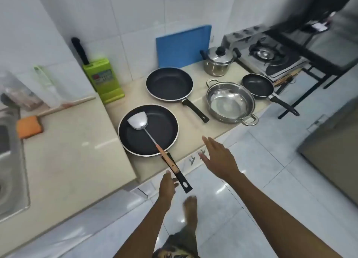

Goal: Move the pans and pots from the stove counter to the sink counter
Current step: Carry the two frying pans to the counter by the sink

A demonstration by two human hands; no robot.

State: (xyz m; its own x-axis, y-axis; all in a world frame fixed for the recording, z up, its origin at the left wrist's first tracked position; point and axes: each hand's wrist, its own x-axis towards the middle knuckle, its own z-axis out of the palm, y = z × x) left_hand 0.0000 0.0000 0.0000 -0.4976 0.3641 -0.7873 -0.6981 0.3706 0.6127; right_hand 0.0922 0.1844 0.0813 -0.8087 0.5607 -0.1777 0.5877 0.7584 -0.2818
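Note:
A large black frying pan [135, 139] sits at the near end of the stove counter [193, 133], with a steel spatula [138, 121] lying in it. Behind it stands a second black pan [169, 84]. To the right are an open steel pot [230, 101], a small black pan [257, 85] and a lidded steel pot [218, 61]. My left hand [168, 185] is just beside the large pan's black handle, fingers loose, not clearly gripping it. Above the counter's front edge my right hand [219, 156] hovers open and holds nothing.
The higher sink counter [73, 161] lies to the left with a sink [7, 161] at its far left, an orange sponge [30, 127] and a wooden stick. A green knife block [103, 79], a blue cutting board [183, 46] and a gas stove [271, 56] line the back.

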